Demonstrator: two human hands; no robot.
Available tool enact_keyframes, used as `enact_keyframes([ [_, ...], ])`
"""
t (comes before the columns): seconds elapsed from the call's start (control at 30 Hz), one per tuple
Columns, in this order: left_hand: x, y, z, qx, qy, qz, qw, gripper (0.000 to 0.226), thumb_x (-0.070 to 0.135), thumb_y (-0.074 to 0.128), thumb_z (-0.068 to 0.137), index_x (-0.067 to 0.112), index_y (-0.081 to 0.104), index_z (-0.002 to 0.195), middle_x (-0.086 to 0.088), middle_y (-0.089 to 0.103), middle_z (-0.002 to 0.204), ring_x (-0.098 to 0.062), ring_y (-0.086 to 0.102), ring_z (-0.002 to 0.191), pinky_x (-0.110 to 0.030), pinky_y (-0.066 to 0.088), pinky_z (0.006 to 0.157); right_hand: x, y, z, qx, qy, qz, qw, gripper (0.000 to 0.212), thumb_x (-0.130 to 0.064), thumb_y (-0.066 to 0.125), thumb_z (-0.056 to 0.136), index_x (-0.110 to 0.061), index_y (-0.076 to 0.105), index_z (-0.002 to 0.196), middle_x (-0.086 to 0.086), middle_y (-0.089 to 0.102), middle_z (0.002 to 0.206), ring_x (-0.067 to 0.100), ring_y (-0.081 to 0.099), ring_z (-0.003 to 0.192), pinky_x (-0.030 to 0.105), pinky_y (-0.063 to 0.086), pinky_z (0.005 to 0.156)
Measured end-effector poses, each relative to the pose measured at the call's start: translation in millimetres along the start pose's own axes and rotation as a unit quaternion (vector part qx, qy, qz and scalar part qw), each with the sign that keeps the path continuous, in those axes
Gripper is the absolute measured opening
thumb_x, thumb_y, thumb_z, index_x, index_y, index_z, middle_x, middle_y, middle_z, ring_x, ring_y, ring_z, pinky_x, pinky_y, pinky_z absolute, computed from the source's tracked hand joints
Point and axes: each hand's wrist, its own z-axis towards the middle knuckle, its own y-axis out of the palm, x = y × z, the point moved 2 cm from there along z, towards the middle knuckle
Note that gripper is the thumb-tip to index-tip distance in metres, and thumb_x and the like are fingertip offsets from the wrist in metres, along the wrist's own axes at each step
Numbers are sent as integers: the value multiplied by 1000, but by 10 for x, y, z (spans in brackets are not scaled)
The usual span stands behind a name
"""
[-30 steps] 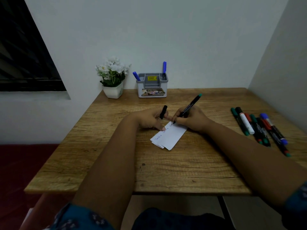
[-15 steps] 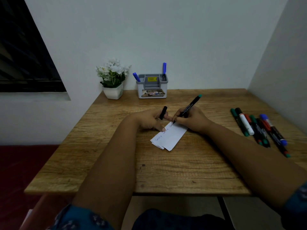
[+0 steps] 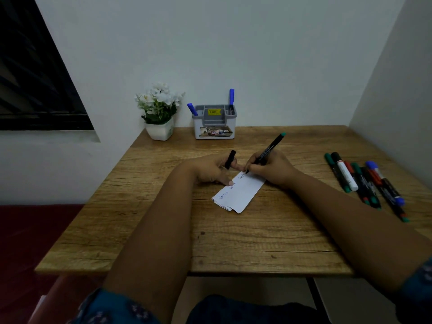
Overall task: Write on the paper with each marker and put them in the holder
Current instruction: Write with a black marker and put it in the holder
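Note:
A folded white paper (image 3: 243, 194) lies mid-table with handwritten words along its upper edge. My right hand (image 3: 272, 169) grips a black marker with a green end (image 3: 268, 149), its tip touching the paper's far end. My left hand (image 3: 211, 169) holds the black marker cap (image 3: 230, 159) between its fingers, and one finger presses down on the paper. The grey and white holder (image 3: 214, 130) stands at the back by the wall with two blue markers (image 3: 231, 98) in it. Several more markers (image 3: 364, 183) lie in a row on the table's right side.
A white pot of white flowers (image 3: 160, 113) sits left of the holder. The wooden table (image 3: 245, 242) is boxed in by a wall behind and a wall on the right. A dark window is at the far left.
The marker tip has crept a little along the paper's upper edge, adding letters to the last word. My left hand stays put with the cap.

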Motion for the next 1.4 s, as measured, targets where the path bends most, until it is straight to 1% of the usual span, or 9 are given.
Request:
enact_keyframes([
  [0.13, -10, -3, 10, -3, 2, -8, 1000, 35, 7, 75, 80, 34, 59, 95, -1, 44, 147, -53, 28, 129, -57, 29, 109, 7, 20, 4, -9, 5, -14, 1000, 8, -20, 69, 82, -19, 74, 76, -6, 72, 78, 7, 64, 80, 26, 51, 71],
  [0.23, -16, 4, 25, -10, 3, -21, 1000, 35, 5, 74, 79, 31, 61, 98, -3, 42, 149, -56, 27, 127, -57, 33, 105, 24, -3, 20, 36, 39, 112, 992, 12, -11, 62, 86, -6, 68, 78, -4, 68, 71, 12, 59, 68, 28, 48, 64],
  [0.3, -22, 11, 40, -14, -10, -31, 999, 36, 3, 71, 82, 28, 60, 104, -1, 44, 147, -51, 37, 122, -46, 46, 93, 21, -53, 19, 58, 74, 280, 955, 8, -8, 59, 92, -10, 60, 84, -1, 60, 64, 12, 50, 59, 27, 43, 57],
  [0.4, 31, 32, 49, -1, -26, -10, 1000, 39, 19, 67, 90, 27, 54, 125, 9, 54, 130, -8, 59, 90, -16, 47, 62, 27, -89, 30, 21, 114, 433, 894, 13, -17, 65, 92, -22, 54, 86, -4, 53, 65, 7, 50, 59, 25, 46, 65],
  [0.5, 96, 75, 84, 55, -43, 13, 997, 31, 50, 54, 94, 26, 55, 113, 9, 59, 100, -7, 55, 76, -20, 48, 58, 3, -85, 23, -30, 118, 509, 852, 13, -22, 58, 93, -19, 61, 80, -2, 58, 69, 9, 58, 67, 31, 49, 80],
  [0.63, 138, 129, 143, 135, -21, 39, 990, 30, 52, 38, 99, 30, 56, 106, 4, 65, 107, -11, 56, 71, -29, 49, 63, 20, -120, 10, -26, 132, 583, 801, 34, -23, 38, 91, -12, 67, 78, 5, 60, 69, 15, 60, 68, 42, 48, 88],
  [0.77, 117, 107, 208, 185, 22, 203, 961, 30, 44, 42, 100, 19, 60, 99, -2, 62, 94, -18, 55, 85, -32, 37, 64, 22, -81, 22, -19, 128, 566, 814, 37, -20, 38, 92, -13, 67, 71, 5, 61, 65, 14, 62, 64, 47, 46, 95],
  [1.13, 94, 96, 254, 238, 45, 245, 939, 25, 42, 43, 100, 24, 55, 87, 5, 56, 79, -14, 51, 72, -29, 32, 54, -9, -23, 11, -24, 113, 443, 889, 20, -20, 45, 100, -8, 60, 98, 19, 69, 99, 28, 63, 111, 39, 43, 103],
  [1.4, 95, 216, 284, 211, 65, 206, 953, 29, 49, 37, 100, 23, 38, 114, -8, 63, 113, -24, 59, 97, -35, 42, 69, 30, 23, 6, -23, 80, 393, 916, 15, -12, 65, 90, -6, 76, 100, 18, 69, 103, 25, 61, 97, 35, 48, 96],
])
